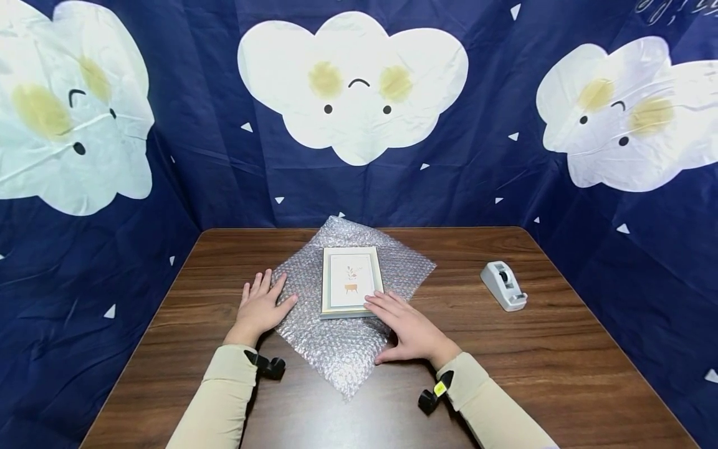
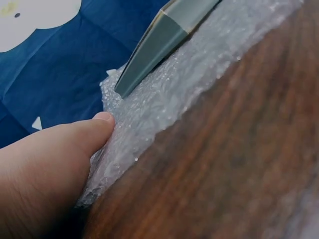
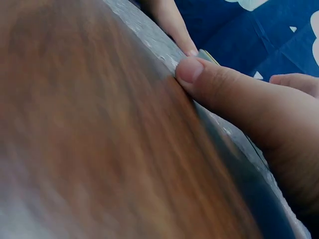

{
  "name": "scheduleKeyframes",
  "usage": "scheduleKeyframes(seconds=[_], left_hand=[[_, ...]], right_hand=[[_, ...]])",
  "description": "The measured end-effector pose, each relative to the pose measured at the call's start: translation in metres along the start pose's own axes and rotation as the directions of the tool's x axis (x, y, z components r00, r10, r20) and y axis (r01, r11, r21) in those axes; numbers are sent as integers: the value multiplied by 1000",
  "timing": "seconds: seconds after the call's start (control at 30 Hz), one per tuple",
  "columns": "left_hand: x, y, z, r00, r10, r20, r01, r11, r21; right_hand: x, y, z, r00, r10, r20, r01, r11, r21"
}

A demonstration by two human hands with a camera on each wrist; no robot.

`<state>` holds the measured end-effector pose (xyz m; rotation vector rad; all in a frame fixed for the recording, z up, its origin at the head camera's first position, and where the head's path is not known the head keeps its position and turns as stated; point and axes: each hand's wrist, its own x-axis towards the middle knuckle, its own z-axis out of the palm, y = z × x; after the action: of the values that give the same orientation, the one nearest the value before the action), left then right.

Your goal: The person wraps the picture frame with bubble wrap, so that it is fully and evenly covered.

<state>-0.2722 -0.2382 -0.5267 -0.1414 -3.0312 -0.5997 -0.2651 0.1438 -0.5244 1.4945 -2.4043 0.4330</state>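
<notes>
A picture frame (image 1: 352,279) with a small plant print lies flat on a sheet of bubble wrap (image 1: 336,358), which is turned like a diamond on the table. My left hand (image 1: 262,310), fingers spread and straight, rests at the wrap's left corner, its thumb on the wrap. The fingers of my right hand (image 1: 411,327) reach over the frame's lower right corner, and its thumb lies near the wrap's lower right edge. In the left wrist view the frame's side (image 2: 154,47) stands above the wrap (image 2: 149,109), close to my left thumb.
A white tape dispenser (image 1: 503,285) stands on the right part of the wooden table (image 1: 561,368). Blue cloth (image 1: 213,168) with cloud prints hangs behind the table and on both sides.
</notes>
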Motion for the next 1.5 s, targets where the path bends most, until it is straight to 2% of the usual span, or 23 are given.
scheduleKeyframes(seconds=[0.3,0.6,0.7,0.8,1.0,1.1,1.3,1.5], left_hand=[[0,-4,3,1000,-4,19,4,1000,22],[4,-4,3,1000,-2,12,2,1000,15],[4,-5,2,1000,0,9,0,1000,17],[4,-5,2,1000,1,3,-1,1000,13],[4,-6,4,1000,-3,2,3,1000,17],[5,-6,5,1000,-5,0,5,1000,14],[7,-6,4,1000,4,-4,-4,1000,10],[6,-8,5,1000,10,-10,-10,1000,8]], right_hand=[[1,-2,-5,990,-128,-57,123,989,-87],[-2,10,-9,973,-194,-123,179,976,-123],[-1,9,-9,962,-225,-155,209,971,-113],[2,5,-8,939,-277,-204,264,961,-87],[15,-9,-13,860,-394,-325,385,918,-95],[22,-17,-18,840,-411,-355,401,910,-106],[37,-25,-31,839,-377,-394,380,922,-72],[56,-20,-42,880,-254,-400,273,962,-11]])
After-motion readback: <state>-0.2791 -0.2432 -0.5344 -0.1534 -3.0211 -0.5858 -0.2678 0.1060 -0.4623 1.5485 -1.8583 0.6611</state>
